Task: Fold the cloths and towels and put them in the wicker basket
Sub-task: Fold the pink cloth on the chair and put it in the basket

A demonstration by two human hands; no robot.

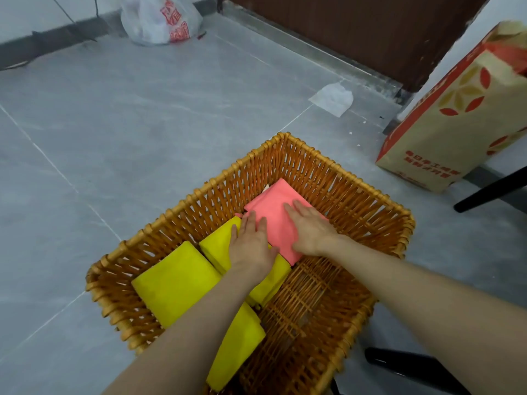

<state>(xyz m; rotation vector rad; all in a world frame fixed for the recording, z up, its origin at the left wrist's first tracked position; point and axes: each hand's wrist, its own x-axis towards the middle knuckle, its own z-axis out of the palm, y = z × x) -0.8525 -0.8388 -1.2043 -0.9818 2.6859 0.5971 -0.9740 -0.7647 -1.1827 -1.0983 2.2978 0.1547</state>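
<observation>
A rectangular wicker basket [356, 201] stands on the grey tiled floor. Inside it, a folded pink cloth [275, 202] lies toward the far corner. My left hand [252, 243] rests flat on the pink cloth's near left edge with fingers straight. My right hand [309, 229] presses flat on its right side. Three folded yellow cloths lie along the basket's left side: one [176, 280] at the left wall, one [218, 243] partly under my left hand, and one [236, 346] under my left forearm.
A white plastic bag [159, 19] sits by the far wall. A patterned paper bag [453, 115] leans at the right. A scrap of white paper [332, 98] lies near the brown door. Black chair legs [490, 192] stand to the right of the basket.
</observation>
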